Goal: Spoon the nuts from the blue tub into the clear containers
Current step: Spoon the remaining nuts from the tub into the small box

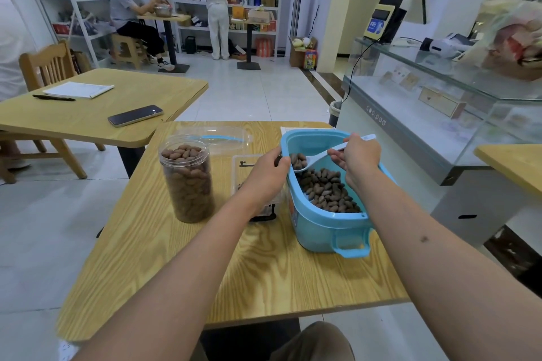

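The right hand (356, 155) pinches the white spoon (319, 155), full of nuts (298, 160). Its handle points right, across the blue tub (322, 223). The left hand (268, 171) curls at the tub's left rim; what it holds, I cannot tell.

Bare table (249, 278) is seen across the lower centre of the frame, unobstructed. At centre left, passage is narrowed by the filled jar (187, 179); at centre right it is blocked by the blue tub (322, 223). The gap between them is occupied by a low clear container (243, 164) and the left hand (264, 176).
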